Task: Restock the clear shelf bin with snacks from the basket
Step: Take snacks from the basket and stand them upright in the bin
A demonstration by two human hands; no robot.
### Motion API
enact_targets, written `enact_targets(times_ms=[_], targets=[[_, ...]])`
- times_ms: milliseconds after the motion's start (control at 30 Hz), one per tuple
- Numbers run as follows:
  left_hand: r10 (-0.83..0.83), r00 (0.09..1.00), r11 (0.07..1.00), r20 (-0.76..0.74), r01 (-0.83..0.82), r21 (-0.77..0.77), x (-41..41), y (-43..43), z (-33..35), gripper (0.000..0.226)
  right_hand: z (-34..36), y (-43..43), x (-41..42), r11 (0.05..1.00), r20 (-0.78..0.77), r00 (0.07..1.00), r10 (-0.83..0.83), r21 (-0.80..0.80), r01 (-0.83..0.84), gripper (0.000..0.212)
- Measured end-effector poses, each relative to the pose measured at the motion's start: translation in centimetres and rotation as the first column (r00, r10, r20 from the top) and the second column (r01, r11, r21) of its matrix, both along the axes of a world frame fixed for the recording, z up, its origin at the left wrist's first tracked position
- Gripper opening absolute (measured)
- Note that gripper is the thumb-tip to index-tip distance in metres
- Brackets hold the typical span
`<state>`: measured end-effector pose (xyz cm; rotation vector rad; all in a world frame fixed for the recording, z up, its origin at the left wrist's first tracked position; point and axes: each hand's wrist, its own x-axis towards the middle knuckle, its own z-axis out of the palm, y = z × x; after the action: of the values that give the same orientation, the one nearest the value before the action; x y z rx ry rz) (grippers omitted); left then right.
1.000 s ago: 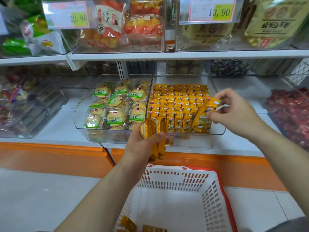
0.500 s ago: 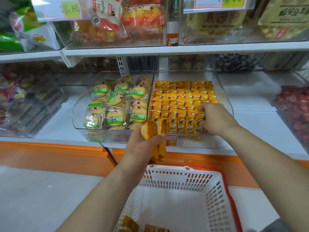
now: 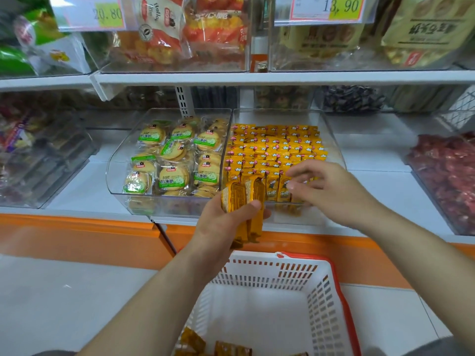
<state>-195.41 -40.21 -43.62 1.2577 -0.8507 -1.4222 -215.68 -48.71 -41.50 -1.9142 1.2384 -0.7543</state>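
- The left hand grips a small stack of yellow snack packets, held upright just in front of the clear bin
- The right hand hovers over the bin's front row, fingers loosely spread and holding nothing
- More yellow packets fill the bin in rows
- The white basket sits below, a few packets at its bottom

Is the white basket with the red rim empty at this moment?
No, a few orange packets lie on the bottom of the basket, at the side nearest the person.
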Motion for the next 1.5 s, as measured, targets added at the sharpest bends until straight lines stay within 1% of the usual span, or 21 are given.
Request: enact_targets(times_ms=[33, 67, 100, 167, 267, 367, 433, 500, 567, 633, 733, 800, 867, 933, 1033, 1100, 1167, 1267, 1333, 1433, 1500], targets=[[-0.017, 1.0, 1.0, -0.014, 0.016, -0.013, -0.3, 0.2, 0.0, 0.029, 0.0, 0.7, 0.4, 0.991, 0.114, 0.992, 0.043, 0.119, -0.057, 0.017], [-0.035, 0.999, 0.999, -0.027, 0.035, -0.024, -0.5, 0.3, 0.0, 0.029, -0.2, 1.3, 0.8, 0.975, 0.187, 0.98, 0.07, 0.195, -0.107, 0.02], [-0.056, 0.998, 0.998, -0.038, 0.055, -0.032, -0.8, 0.5, 0.0, 0.03, -0.3, 1.8, 1.2, 0.963, 0.23, 0.969, 0.095, 0.226, -0.148, 0.023], [-0.102, 0.993, 0.994, -0.056, 0.099, -0.045, -1.3, 0.7, 0.0, 0.037, -0.3, 2.2, 1.5, 0.961, 0.25, 0.96, 0.125, 0.209, -0.18, 0.027], [-0.145, 0.987, 0.988, -0.07, 0.141, -0.056, -1.7, 0.7, 0.2, 0.044, 0.1, 2.4, 0.9, 0.969, 0.257, 0.963, 0.086, 0.202, -0.14, 0.036], [-0.123, 0.989, 0.992, -0.085, 0.119, -0.048, -2.0, 0.7, 0.2, 0.047, 0.6, 2.2, 0.2, 0.966, 0.311, 0.95, -0.026, 0.252, -0.056, 0.052], [-0.118, 0.991, 0.992, -0.068, 0.115, -0.053, -2.2, 0.8, 0.1, 0.047, 0.7, 2.1, -0.1, 0.972, 0.251, 0.963, -0.095, 0.234, 0.034, 0.059], [-0.131, 0.991, 0.989, -0.007, 0.131, -0.066, -2.5, 0.8, -0.1, 0.047, 0.4, 2.1, -0.1, 0.983, 0.166, 0.98, -0.112, 0.162, 0.084, 0.058], [-0.133, 0.99, 0.988, 0.036, 0.135, -0.075, -2.6, 0.8, -0.3, 0.047, 0.3, 2.1, 0.0, 0.988, 0.14, 0.985, -0.105, 0.13, 0.087, 0.058], [-0.133, 0.99, 0.988, 0.052, 0.136, -0.069, -2.5, 0.8, -0.4, 0.048, 0.5, 2.0, 0.0, 0.978, 0.224, 0.969, -0.102, 0.202, 0.056, 0.056], [-0.134, 0.989, 0.988, 0.053, 0.138, -0.062, -2.2, 0.6, -0.3, 0.047, 1.0, 1.5, -1.0, 0.931, 0.373, 0.927, -0.041, 0.351, -0.101, 0.044], [-0.131, 0.988, 0.989, 0.083, 0.136, -0.059, -2.2, 0.6, -0.2, 0.047, 1.2, 1.2, -1.9, 0.921, 0.401, 0.916, 0.013, 0.352, -0.167, 0.047], [-0.105, 0.982, 0.993, 0.156, 0.113, -0.04, -2.2, 0.6, 0.0, 0.042, 1.6, 0.8, -3.0, 0.946, 0.409, 0.912, 0.004, 0.295, -0.137, 0.049], [-0.066, 0.965, 0.997, 0.252, 0.075, -0.028, -2.1, 0.6, 0.2, 0.029, 2.1, -0.2, -4.5, 0.981, 0.403, 0.913, -0.064, 0.192, -0.017, 0.044], [-0.005, 0.909, 0.999, 0.417, 0.022, -0.035, -1.7, 0.1, 0.5, 0.011, 1.9, -2.0, -6.9, 0.971, 0.317, 0.923, -0.218, -0.022, 0.237, 0.026], [0.012, 0.87, 0.997, 0.493, 0.029, -0.075, -1.9, -0.9, 0.9, 0.006, 1.2, -3.2, -7.7, 0.934, 0.221, 0.933, -0.284, -0.155, 0.321, 0.025], [0.044, 0.821, 0.986, 0.57, 0.058, -0.159, -2.8, -2.7, 1.3, 0.01, 0.7, -3.9, -7.7, 0.916, 0.136, 0.948, -0.287, -0.25, 0.313, 0.026], [0.102, 0.705, 0.95, 0.702, 0.14, -0.279, -4.7, -7.1, 1.6, 0.011, -0.2, -4.6, -7.0, 0.916, -0.03, 0.964, -0.265, -0.319, 0.242, 0.025], [0.1, 0.608, 0.936, 0.787, 0.21, -0.281, -5.8, -10.3, 1.3, 0.024, -0.8, -4.9, -6.6, 0.916, -0.161, 0.949, -0.272, -0.346, 0.204, 0.028], [0.051, 0.471, 0.941, 0.881, 0.272, -0.2, -6.8, -14.3, 0.2, 0.055, -1.5, -5.4, -6.3, 0.91, -0.256, 0.924, -0.285, -0.375, 0.177, 0.029], [0.019, 0.374, 0.935, 0.927, 0.321, -0.149, -7.1, -15.8, -0.7, 0.067, -1.7, -5.8, -6.2, 0.909, -0.315, 0.903, -0.294, -0.385, 0.161, 0.028]])
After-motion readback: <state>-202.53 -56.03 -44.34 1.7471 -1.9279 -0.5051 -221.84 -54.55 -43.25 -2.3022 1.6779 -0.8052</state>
